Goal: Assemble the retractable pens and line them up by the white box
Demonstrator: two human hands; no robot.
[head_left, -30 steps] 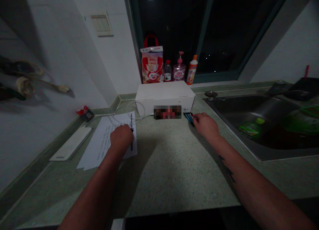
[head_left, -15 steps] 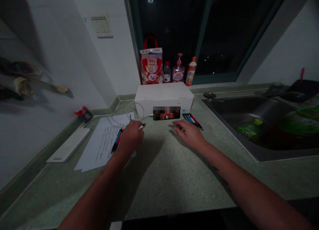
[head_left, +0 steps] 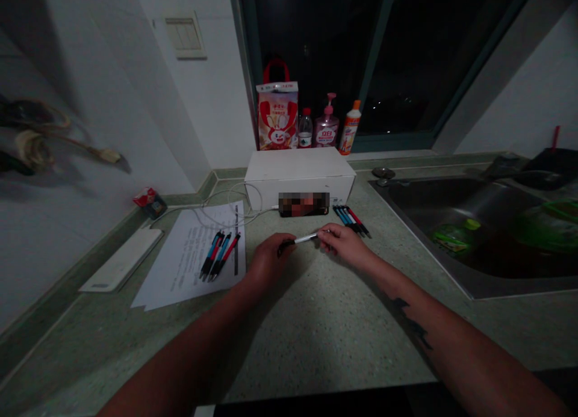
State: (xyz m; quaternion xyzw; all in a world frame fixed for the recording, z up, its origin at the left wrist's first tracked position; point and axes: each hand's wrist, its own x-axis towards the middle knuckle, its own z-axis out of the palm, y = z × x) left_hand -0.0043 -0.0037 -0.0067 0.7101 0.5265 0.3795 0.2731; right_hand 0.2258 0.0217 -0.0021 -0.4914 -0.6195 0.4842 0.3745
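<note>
A white and black pen [head_left: 307,238] lies level between my two hands, above the counter. My left hand [head_left: 271,253] is closed round its dark end. The fingers of my right hand [head_left: 338,239] pinch the pale end. Several blue and red pens [head_left: 219,256] lie in a loose group on printed paper sheets [head_left: 180,266] to the left. Another row of several pens [head_left: 351,220] lies on the counter just beyond my right hand. A phone [head_left: 303,211], its screen partly blurred out, leans against a white box [head_left: 300,164] behind the pen.
A white cable [head_left: 217,207] loops from the phone across the paper. At left lies a flat white slab [head_left: 124,262] near a small red and dark packet [head_left: 150,203]. A metal sink [head_left: 419,224] is at right. Bottles [head_left: 326,128] and a red bag [head_left: 277,119] stand behind the box.
My left hand has moved right from the paper, bringing the white and black pen to the middle. My right hand has closed on its other end. The pens on the paper are uncovered.
</note>
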